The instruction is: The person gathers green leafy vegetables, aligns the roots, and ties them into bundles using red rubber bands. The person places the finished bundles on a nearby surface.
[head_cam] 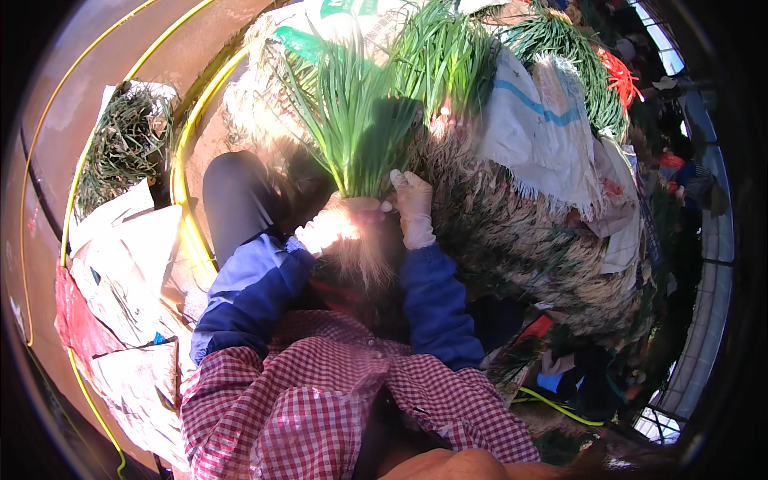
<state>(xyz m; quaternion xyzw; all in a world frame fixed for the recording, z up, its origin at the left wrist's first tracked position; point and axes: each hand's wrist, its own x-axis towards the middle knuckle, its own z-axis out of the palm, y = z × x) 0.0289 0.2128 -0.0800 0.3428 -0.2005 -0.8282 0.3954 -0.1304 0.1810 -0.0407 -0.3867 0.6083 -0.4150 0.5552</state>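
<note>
A bunch of green onions (354, 138) stands upright before my chest, its long leaves away from me and its pale roots (363, 261) hanging towards my lap. My left hand (330, 227), in a whitish glove and bleached by sun, wraps the base of the bunch. A tan band (363, 204) crosses the stems there; glove finger or tie, I cannot tell. Close against the right side of the stems is my right hand (413, 201), gloved too, with fingers curled and thumb raised. Whether anything is pinched in it is hidden.
More green onions (447, 66) lie beyond, beside a heap of rooty stalks (540, 258) at right. A white woven sack (534, 132) covers part of it. Yellow hoses (186, 156) curve along the left, near a leafy pile (129, 141) and pale sacks (129, 252).
</note>
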